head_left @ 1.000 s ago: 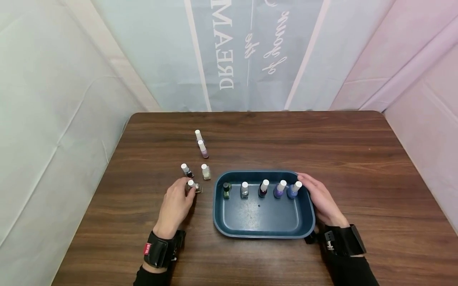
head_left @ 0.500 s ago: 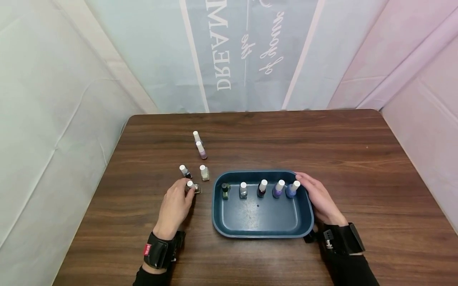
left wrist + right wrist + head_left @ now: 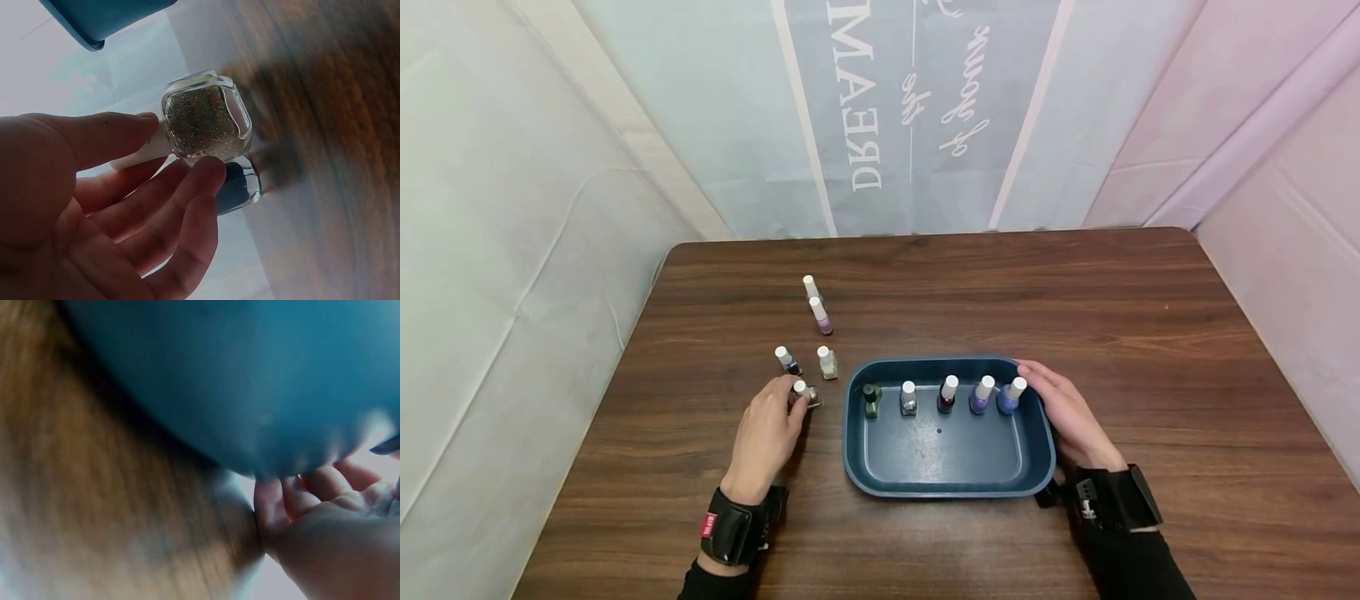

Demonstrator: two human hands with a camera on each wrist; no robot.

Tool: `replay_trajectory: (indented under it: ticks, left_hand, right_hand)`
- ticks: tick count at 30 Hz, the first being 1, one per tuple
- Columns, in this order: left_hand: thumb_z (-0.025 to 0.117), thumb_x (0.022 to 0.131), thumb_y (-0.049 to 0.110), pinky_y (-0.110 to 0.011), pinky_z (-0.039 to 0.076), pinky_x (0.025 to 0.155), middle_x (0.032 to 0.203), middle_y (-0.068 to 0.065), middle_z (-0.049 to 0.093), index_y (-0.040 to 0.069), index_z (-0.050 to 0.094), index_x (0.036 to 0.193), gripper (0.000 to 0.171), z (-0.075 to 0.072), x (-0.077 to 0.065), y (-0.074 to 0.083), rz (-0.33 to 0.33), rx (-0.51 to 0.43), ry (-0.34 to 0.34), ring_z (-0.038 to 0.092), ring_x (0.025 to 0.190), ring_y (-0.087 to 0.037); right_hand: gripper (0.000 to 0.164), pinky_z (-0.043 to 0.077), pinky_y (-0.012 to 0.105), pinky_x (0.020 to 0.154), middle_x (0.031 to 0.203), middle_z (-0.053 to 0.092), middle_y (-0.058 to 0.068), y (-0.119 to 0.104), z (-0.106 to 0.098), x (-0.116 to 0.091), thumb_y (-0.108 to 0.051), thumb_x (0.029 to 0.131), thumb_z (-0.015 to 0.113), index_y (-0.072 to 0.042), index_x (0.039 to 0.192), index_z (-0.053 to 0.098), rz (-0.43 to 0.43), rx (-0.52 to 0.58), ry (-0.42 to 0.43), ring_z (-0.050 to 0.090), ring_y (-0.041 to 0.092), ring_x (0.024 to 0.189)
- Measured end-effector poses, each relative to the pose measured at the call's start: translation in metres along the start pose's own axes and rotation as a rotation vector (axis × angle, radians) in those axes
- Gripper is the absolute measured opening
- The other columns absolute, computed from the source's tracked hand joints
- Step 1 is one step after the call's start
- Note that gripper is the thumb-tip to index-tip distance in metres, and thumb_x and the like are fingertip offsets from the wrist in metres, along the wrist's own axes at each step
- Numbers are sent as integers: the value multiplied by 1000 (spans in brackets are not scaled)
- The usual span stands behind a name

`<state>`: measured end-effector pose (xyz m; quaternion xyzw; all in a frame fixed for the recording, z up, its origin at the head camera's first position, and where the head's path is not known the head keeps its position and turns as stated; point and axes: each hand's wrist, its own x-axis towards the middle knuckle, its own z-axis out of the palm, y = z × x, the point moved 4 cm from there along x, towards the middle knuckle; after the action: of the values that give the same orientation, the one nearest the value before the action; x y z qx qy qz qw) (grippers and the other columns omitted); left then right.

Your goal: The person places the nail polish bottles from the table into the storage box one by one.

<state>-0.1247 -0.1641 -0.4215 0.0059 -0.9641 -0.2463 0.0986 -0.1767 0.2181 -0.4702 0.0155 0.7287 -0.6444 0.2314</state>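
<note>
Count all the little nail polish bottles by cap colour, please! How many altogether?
White-capped nail polish bottles: 9 (4 in the blue tray, 5 outside it)
Black-capped nail polish bottle: 1 (in the tray)
Total: 10

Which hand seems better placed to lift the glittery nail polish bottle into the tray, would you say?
Left, I think: the left hand grips the glittery bottle, left of the tray, while the right hand rests against the tray's opposite end.
</note>
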Motion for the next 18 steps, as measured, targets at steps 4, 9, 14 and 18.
replay_trajectory:
  ticks: [4, 9, 14, 18]
  left_hand:
    - [63, 93, 16, -31, 43, 59, 96, -10, 64, 3, 64, 110, 21, -2, 0, 1, -1, 1, -4, 54, 69, -17]
    - [65, 92, 16, -30, 41, 57, 93, -9, 64, 4, 65, 108, 20, -5, -2, 3, 4, 4, -3, 53, 67, -16]
    - [67, 90, 18, -29, 39, 57, 89, -8, 63, 7, 66, 107, 20, -9, -3, 7, 1, 0, 4, 52, 66, -17]
    - [69, 89, 19, -29, 40, 57, 88, -6, 63, 9, 67, 104, 18, -13, -5, 9, -1, 1, 16, 53, 66, -16]
  right_hand:
    - [66, 46, 20, 90, 121, 56, -12, -1, 0, -1, -54, 98, 41, -9, 146, 38, 14, -6, 6, 51, 1, 110]
    - [68, 46, 20, 90, 126, 54, -6, -2, -1, -3, -55, 98, 40, -9, 148, 35, 18, -19, 7, 51, 1, 111]
    - [69, 45, 20, 90, 130, 53, -2, -2, -1, -2, -56, 98, 39, -9, 148, 34, 11, -32, 10, 52, 1, 111]
    - [69, 45, 19, 90, 136, 50, 4, -2, -1, -1, -56, 98, 39, -9, 148, 34, 17, -46, 13, 50, 0, 112]
